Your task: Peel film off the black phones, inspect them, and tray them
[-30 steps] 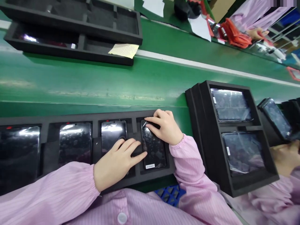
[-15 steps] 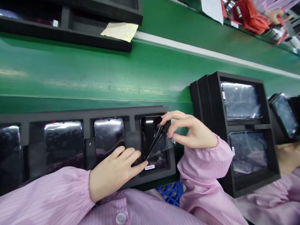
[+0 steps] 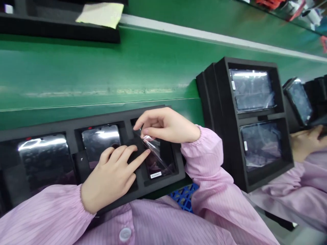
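A dark phone (image 3: 163, 161) with a white label lies in the rightmost slot of a black foam tray (image 3: 143, 194). Over its screen a clear protective film (image 3: 155, 149) is partly lifted, creased on a slant. My right hand (image 3: 166, 126) pinches the film's upper end between thumb and fingers. My left hand (image 3: 113, 175) is open, palm down over the tray, its index fingertip pressing at the film's fold on the phone. To its left, more phones sit in the tray: one (image 3: 102, 139) partly under my left hand, another (image 3: 47, 160) farther left.
Stacked black trays (image 3: 226, 119) stand on the right, the top one holding two film-covered screens (image 3: 251, 90). A co-worker's hand (image 3: 306, 143) is beyond, near another device (image 3: 298, 100). A yellow paper (image 3: 102, 14) lies on a tray at the upper left. A blue crate (image 3: 182, 199) shows below the bench.
My right hand has carried the film's end to the left across the phone. My left index finger has slid up from the label end to the middle of the screen. The view has shifted.
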A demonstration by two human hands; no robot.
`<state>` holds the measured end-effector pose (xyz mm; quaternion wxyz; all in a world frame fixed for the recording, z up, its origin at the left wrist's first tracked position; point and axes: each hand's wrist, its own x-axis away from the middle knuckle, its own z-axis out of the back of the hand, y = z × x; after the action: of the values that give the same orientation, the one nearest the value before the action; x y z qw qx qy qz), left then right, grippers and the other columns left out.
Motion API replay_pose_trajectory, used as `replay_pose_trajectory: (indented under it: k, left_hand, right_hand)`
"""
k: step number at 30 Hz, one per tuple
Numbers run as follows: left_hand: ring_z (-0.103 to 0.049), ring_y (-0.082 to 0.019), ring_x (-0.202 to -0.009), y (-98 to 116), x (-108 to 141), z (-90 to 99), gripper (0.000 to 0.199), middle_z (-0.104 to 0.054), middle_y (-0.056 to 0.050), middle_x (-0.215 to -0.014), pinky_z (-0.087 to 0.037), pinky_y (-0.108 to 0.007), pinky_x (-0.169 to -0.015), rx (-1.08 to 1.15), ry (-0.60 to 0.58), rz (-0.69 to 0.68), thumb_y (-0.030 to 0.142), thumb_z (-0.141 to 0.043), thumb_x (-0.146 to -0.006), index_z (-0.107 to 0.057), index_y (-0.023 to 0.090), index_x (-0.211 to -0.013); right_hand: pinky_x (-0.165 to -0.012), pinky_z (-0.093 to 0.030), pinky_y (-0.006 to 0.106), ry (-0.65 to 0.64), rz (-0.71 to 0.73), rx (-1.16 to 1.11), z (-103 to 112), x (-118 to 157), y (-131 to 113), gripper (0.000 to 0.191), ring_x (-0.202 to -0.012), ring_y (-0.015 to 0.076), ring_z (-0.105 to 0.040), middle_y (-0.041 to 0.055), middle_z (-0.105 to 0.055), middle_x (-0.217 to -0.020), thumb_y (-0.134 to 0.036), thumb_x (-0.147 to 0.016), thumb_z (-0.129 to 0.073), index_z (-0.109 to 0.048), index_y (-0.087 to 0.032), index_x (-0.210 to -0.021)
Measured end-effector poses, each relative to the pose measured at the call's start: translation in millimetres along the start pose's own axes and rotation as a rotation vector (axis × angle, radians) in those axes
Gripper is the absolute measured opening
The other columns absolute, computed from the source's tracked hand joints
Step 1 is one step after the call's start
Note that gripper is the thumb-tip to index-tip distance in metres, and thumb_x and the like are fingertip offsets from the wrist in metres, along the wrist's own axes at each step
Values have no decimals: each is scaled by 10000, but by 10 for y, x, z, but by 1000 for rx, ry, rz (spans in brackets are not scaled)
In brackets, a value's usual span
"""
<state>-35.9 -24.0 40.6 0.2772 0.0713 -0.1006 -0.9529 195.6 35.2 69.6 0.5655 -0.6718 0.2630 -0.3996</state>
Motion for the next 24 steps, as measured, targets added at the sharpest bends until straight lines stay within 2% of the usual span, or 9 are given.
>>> replay_pose_trajectory:
  k: [5, 8, 12, 15, 17, 19, 22, 24]
  left_hand:
    - [-568, -344, -1062, -18, 12, 0, 438, -631, -164, -1177, -418, -500, -850, -3, -15, -25, 146, -472, -894, -642, 189, -1295]
    - [-572, -351, -1080, -34, 9, -7, 437, -624, -170, -1182, -438, -501, -842, -7, -21, -39, 126, -474, -893, -639, 187, -1292]
    - [-574, -351, -1154, -40, 3, -43, 506, -614, -175, -1277, -465, -491, -878, 33, -33, -53, 92, -458, -887, -577, 173, -1373]
    - [-562, -335, -1235, -29, 3, -45, 533, -592, -159, -1379, -467, -505, -961, 170, -57, 5, 88, -407, -888, -551, 164, -1395]
    - [-536, -322, -1302, -10, -18, -2, 559, -573, -145, -1432, -431, -526, -1056, 369, -109, 109, 122, -386, -884, -512, 156, -1427]
    - [-521, -305, -1339, 29, -69, 83, 642, -539, -129, -1485, -385, -527, -1128, 672, -200, 302, 165, -401, -853, -424, 168, -1495]
    - [-505, -287, -1375, 143, -202, 232, 803, -396, -106, -1603, -380, -472, -1154, 1239, -285, 716, 209, -478, -783, -288, 218, -1564]
    - [-478, -282, -1401, 243, -308, 282, 820, -346, -106, -1630, -387, -421, -1149, 1538, -194, 933, 236, -546, -772, -302, 224, -1554]
  right_hand:
    - [-624, -604, 178, 64, -166, -204, -112, -58, 95, 332, -723, 112, -718, -34, -695, -718, 45, -803, -558, -627, -161, -1054]
    - [-622, -618, 184, 95, -196, -245, -115, 33, 45, 419, -766, 128, -736, -22, -724, -781, 44, -797, -558, -607, -176, -1150]
    - [-637, -631, 204, 159, -81, -232, -96, 265, -149, 370, -853, 144, -751, 38, -740, -1035, -89, -898, -562, -552, -191, -1253]
    - [-741, -640, 245, 378, 65, 24, -192, 487, -269, 316, -876, 143, -749, 44, -733, -1060, -157, -938, -550, -556, -185, -1252]
    - [-875, -628, 325, 550, 92, 353, -345, 631, -249, 270, -933, 172, -742, 61, -739, -1052, -175, -944, -555, -600, -163, -1210]
    - [-972, -594, 444, 601, 15, 714, -553, 755, -127, 261, -1030, 248, -724, 125, -735, -1110, -183, -953, -548, -645, -119, -1186]
    - [-1058, -533, 539, 458, -97, 1001, -878, 891, 183, 395, -1256, 376, -616, 272, -605, -1352, -145, -931, -558, -601, -4, -1297]
    - [-1150, -438, 567, 435, -68, 1078, -1037, 948, 397, 508, -1447, 424, -404, 331, -418, -1516, -130, -920, -549, -509, 37, -1398]
